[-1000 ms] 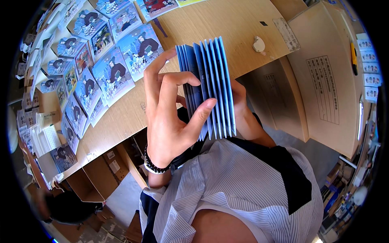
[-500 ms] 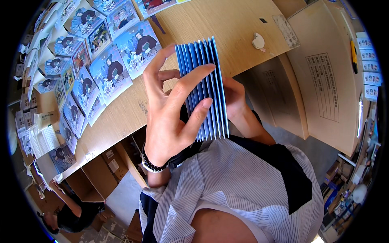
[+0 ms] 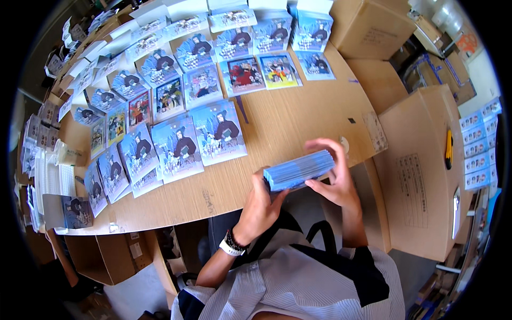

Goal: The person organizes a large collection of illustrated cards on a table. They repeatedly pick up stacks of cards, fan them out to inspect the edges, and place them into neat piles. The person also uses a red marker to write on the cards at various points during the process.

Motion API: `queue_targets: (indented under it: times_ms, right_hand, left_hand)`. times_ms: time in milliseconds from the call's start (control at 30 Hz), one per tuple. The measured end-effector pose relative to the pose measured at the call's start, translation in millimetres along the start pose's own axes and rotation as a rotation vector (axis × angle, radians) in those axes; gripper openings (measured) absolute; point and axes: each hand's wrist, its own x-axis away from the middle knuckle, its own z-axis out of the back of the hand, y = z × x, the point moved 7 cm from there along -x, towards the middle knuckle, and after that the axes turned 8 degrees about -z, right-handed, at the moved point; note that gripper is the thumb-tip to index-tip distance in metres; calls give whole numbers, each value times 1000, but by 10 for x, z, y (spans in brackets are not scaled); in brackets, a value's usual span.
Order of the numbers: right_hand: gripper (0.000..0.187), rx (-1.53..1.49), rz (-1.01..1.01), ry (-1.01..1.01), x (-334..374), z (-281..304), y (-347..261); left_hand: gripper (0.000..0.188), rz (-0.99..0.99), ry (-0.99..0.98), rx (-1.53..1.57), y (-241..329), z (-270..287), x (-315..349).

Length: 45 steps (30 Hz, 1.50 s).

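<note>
A thick stack of blue cards [image 3: 298,169] is held between both hands above the table's front edge, its layered edges turned up toward me. My left hand [image 3: 260,209] grips its left end, with the thumb at the near side; a white watch and dark beads circle that wrist. At the right end, my right hand [image 3: 337,178] wraps round it with the thumb on the near side and fingers over the far corner. Left of the stack, large blue illustrated prints [image 3: 220,132] lie in a row on the wooden table [image 3: 288,117].
Rows of smaller illustrated prints [image 3: 202,85] and open blue boxes [image 3: 312,29] cover the table's far side. A cup [image 3: 69,153] and a white keyboard [image 3: 66,180] are at the left. Large cardboard cartons [image 3: 413,176] stand at the right, one carrying a yellow cutter [image 3: 448,149].
The stack has gone from upright and fanned with gaps to lying level and pressed together. My left hand has moved from its face to its left end. My view has shifted, showing more table.
</note>
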Motion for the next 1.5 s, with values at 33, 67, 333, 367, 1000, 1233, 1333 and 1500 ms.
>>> queue_targets:
  times_ms: [33,67,333,367,1000,1233,1333,1500]
  right_hand:
    - [74,112,157,32,-68,-28,-308]
    - [73,382,214,-94,-156,-136,-567]
    - [36,1116,260,-623,-419,-641,-903]
    - [37,1118,250,-674,-436,-637,-886]
    - [44,1058,618,14,-1992,110,-1606]
    - [50,924,674,106,-2594,42,-1576]
    - [50,843,661,128,-2870,38,-1510]
    - [49,779,693,174,-3175,-39,-1367]
  left_hand:
    - [62,-17,-1,-12,-1,-1,9]
    - [61,4,-1,6,-16,7,21]
    - [68,-64,-100,-295,385,264,-114]
    - [72,-126,-122,-410,582,402,-215]
    - [47,-528,-243,-1381,-528,1513,-3470]
    - [20,-458,-76,-1188,-438,1808,-3836]
    - [19,-510,-126,-1115,-475,1844,-4048]
    - [30,-491,-287,-917,-587,2181,-4327]
